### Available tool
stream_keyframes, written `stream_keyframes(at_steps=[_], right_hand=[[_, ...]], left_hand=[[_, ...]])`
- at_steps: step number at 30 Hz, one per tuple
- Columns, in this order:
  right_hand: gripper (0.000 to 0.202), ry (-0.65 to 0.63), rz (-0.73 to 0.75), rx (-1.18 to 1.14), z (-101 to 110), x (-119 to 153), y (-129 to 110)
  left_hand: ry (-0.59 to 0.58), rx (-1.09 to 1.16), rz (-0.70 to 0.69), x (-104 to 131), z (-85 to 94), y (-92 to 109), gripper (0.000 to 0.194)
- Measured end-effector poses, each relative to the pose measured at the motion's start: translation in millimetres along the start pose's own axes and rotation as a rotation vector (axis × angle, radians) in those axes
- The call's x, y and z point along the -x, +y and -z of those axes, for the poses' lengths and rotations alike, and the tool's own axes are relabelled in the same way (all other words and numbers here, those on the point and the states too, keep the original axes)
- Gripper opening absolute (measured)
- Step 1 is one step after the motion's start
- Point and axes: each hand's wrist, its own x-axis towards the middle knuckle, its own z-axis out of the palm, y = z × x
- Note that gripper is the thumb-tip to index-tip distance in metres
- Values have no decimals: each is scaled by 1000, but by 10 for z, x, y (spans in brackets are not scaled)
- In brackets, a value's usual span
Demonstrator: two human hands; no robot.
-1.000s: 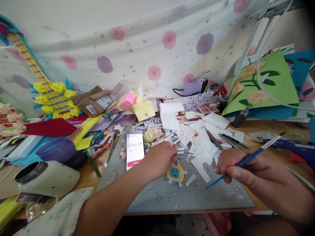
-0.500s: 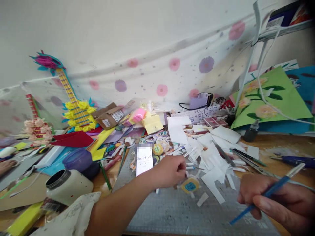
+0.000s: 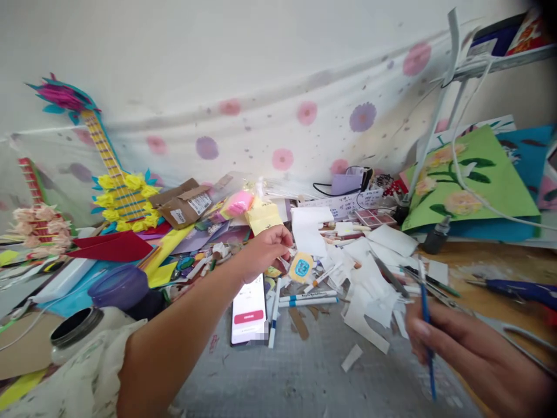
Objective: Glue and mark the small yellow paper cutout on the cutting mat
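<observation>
My left hand (image 3: pixel 268 251) reaches across to the heap at the middle of the table, its fingers curled in a pinch. At its fingertips is a small yellow square badge (image 3: pixel 301 267) with a blue centre; the contact is partly hidden. Below the wrist, a phone (image 3: pixel 249 310) with a lit screen lies on the grey cutting mat (image 3: pixel 278 383). My right hand (image 3: pixel 448 342), at the right, is closed around a blue-handled paintbrush (image 3: pixel 429 348). The brush stands nearly upright, pale end up and handle tip down.
Markers (image 3: pixel 308 299) lie beside the phone. White paper scraps (image 3: pixel 369 296) and scissors (image 3: pixel 509 328) are at the right. An open jar (image 3: pixel 76 331) and a purple tub (image 3: pixel 119 287) stand at the left. Paper guitars (image 3: pixel 126 200) lean behind, near a cardboard box (image 3: pixel 185 203).
My left hand has moved up and left, away from the mat, and the yellow badge has moved with it onto the heap. My right hand has turned the paintbrush from slanting to nearly upright.
</observation>
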Motion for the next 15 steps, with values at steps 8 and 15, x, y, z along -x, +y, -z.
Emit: stream_keyframes(at_steps=[8, 15], right_hand=[[30, -203, -90, 464, 75, -195, 179], [34, -60, -119, 659, -40, -173, 336]], left_hand=[[-282, 98, 110, 276, -410, -178, 9], [-493, 8, 228, 340, -685, -492, 10]])
